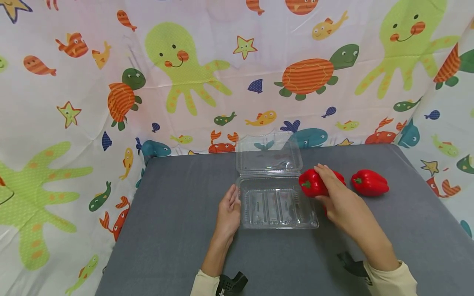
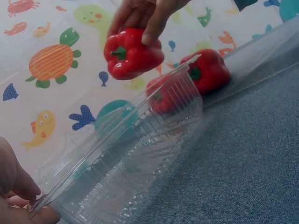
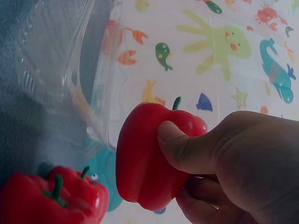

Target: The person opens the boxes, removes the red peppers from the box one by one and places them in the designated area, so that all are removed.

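My right hand [image 1: 342, 205] grips a red bell pepper [image 1: 312, 183] with a green stem, thumb on one side and fingers on the other. In the left wrist view this pepper [image 2: 133, 53] is held up above the rim of a clear plastic clamshell container [image 2: 121, 158]. The container's lid [image 1: 268, 158] is raised at the back, and its tray [image 1: 277, 225] faces up. At the tray's left side my left hand [image 1: 228, 211] pinches the rim between thumb and fingers, as the left wrist view shows.
A second red bell pepper [image 1: 369, 182] lies on the grey tabletop [image 1: 177, 230], right of the container. A third pepper [image 2: 161, 93] shows through the container wall; my right hand mostly hides it in the head view. Behind the table hangs a sea-animal cloth [image 1: 214, 53].
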`<state>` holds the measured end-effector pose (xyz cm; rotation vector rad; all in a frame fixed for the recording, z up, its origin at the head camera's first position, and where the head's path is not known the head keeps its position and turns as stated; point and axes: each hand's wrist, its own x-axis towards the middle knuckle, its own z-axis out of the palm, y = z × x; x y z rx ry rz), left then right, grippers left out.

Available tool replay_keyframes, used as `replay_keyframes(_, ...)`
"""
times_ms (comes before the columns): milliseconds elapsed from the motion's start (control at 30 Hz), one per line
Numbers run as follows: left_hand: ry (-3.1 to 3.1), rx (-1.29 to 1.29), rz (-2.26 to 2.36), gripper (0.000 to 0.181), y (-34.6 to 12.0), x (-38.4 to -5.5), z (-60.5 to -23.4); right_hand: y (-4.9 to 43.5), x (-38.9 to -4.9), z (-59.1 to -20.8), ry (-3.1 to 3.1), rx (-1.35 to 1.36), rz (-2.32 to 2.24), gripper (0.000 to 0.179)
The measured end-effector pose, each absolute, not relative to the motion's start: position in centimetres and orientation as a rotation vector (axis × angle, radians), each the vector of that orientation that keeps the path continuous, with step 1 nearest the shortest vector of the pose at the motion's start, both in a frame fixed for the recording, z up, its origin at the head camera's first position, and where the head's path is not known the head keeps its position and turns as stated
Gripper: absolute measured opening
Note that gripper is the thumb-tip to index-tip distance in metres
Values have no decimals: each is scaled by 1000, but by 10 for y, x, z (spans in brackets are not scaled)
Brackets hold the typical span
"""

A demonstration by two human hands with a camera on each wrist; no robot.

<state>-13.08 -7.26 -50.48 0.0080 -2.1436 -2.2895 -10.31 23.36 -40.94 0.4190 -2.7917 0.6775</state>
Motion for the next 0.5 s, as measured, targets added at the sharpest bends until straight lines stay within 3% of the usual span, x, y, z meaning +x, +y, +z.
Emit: replay_keyframes(500,-2148,3,-2293,56,-73,-131,-504,265,-101,-410,-2827,320,686,105)
